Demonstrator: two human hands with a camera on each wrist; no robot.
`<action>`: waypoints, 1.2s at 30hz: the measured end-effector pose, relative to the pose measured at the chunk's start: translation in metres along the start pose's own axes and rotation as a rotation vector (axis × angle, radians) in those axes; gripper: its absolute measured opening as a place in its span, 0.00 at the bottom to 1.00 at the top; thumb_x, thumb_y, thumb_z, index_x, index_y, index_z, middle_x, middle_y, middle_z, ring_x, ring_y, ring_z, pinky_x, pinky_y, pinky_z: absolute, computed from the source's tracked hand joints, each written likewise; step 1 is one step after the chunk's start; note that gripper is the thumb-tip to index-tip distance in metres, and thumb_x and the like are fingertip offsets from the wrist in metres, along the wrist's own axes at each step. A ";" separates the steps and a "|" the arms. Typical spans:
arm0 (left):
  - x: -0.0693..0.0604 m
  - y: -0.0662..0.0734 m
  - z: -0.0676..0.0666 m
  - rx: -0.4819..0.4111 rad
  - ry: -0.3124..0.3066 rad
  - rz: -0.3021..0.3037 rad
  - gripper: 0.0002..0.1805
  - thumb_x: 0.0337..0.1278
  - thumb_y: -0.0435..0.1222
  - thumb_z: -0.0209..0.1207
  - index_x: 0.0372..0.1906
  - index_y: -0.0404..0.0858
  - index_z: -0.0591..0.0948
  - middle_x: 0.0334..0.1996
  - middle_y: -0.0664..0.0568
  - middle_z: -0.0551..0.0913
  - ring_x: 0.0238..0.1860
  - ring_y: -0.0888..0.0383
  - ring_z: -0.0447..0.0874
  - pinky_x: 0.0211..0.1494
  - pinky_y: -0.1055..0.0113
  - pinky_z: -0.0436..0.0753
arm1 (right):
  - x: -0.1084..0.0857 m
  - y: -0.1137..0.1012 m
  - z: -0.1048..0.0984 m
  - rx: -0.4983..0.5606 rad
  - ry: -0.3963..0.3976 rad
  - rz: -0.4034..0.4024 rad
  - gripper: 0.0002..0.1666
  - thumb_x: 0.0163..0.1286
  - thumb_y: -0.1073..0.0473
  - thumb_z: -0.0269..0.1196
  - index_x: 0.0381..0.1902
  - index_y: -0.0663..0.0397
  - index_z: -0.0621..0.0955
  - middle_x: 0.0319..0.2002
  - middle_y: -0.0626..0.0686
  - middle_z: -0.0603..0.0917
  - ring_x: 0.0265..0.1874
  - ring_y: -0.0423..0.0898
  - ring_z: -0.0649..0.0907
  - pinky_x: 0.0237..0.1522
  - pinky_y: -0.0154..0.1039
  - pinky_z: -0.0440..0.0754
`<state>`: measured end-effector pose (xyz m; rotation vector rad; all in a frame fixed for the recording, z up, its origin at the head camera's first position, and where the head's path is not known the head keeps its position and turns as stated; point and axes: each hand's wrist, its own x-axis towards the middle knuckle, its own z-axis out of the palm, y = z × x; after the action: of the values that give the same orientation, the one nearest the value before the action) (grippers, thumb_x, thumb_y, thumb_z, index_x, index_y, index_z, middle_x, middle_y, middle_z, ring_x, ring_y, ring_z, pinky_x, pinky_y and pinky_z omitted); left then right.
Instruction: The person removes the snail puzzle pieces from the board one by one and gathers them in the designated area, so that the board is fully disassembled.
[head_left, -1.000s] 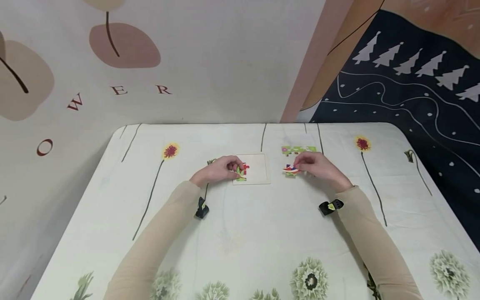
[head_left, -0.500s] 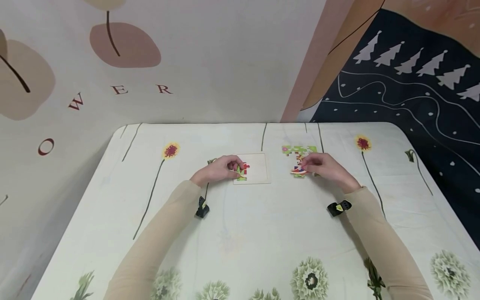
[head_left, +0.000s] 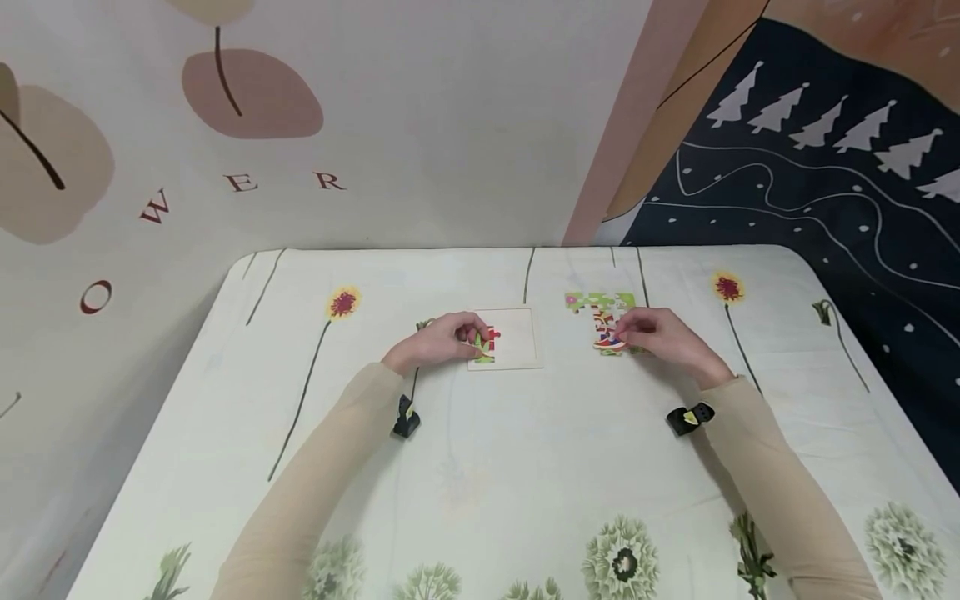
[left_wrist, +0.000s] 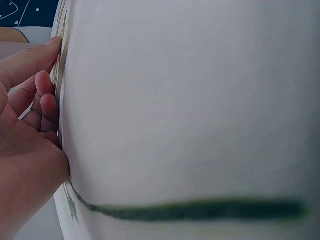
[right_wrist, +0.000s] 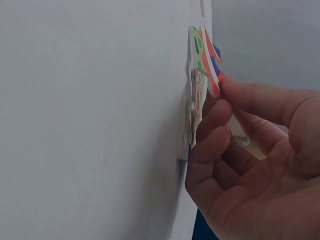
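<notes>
A thin puzzle board (head_left: 517, 342) lies on the table, with a few joined red and green puzzle pieces (head_left: 487, 343) at its left side. My left hand (head_left: 438, 342) holds the board at that side, thumb and fingers bent about its edge; in the left wrist view the contact is seen edge-on. My right hand (head_left: 660, 337) pinches a puzzle piece (right_wrist: 207, 60) between thumb and fingertips, striped red, white and blue with green. It is just over other loose pieces, partly hidden by the fingers.
A row of green puzzle pieces (head_left: 600, 300) lies beyond the right hand. The table (head_left: 480, 467) is covered with a white flower-print cloth. Its far edge meets a pale wall hanging (head_left: 450, 125), with a dark tree-patterned cloth (head_left: 810, 183) to the right.
My right hand has drawn to the right with the pinched puzzle piece, uncovering more of the loose pieces to its left. The left hand has stayed at the board.
</notes>
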<state>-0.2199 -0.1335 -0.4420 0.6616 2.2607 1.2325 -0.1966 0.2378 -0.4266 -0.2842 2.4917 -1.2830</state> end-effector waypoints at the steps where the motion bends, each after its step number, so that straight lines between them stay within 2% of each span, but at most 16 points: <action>1: 0.000 0.000 0.000 -0.001 -0.001 -0.001 0.12 0.55 0.27 0.63 0.45 0.32 0.79 0.32 0.49 0.72 0.35 0.54 0.66 0.41 0.65 0.66 | 0.000 0.000 0.000 0.003 -0.001 0.003 0.08 0.69 0.66 0.59 0.43 0.66 0.81 0.37 0.59 0.80 0.31 0.48 0.73 0.28 0.35 0.71; 7: 0.000 0.000 -0.001 -0.009 -0.006 0.000 0.12 0.55 0.25 0.62 0.45 0.33 0.78 0.30 0.50 0.70 0.35 0.55 0.66 0.41 0.64 0.65 | 0.002 0.000 -0.001 -0.019 -0.002 0.013 0.10 0.70 0.64 0.60 0.44 0.67 0.80 0.37 0.59 0.80 0.31 0.48 0.72 0.27 0.34 0.70; 25: 0.000 0.001 -0.001 -0.011 0.002 -0.018 0.12 0.55 0.26 0.63 0.45 0.34 0.79 0.30 0.50 0.70 0.35 0.55 0.66 0.42 0.64 0.66 | 0.007 0.000 0.000 -0.103 0.019 0.026 0.08 0.69 0.64 0.61 0.41 0.64 0.82 0.37 0.57 0.80 0.34 0.50 0.73 0.29 0.37 0.71; 36: -0.001 0.001 -0.001 -0.005 0.003 -0.024 0.12 0.55 0.26 0.62 0.45 0.34 0.79 0.30 0.51 0.70 0.35 0.55 0.65 0.41 0.65 0.65 | 0.007 -0.001 0.000 -0.100 0.020 0.059 0.09 0.69 0.63 0.61 0.43 0.64 0.83 0.37 0.57 0.79 0.35 0.51 0.72 0.30 0.37 0.72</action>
<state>-0.2191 -0.1338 -0.4404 0.6294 2.2605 1.2278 -0.2027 0.2352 -0.4275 -0.2199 2.5654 -1.1465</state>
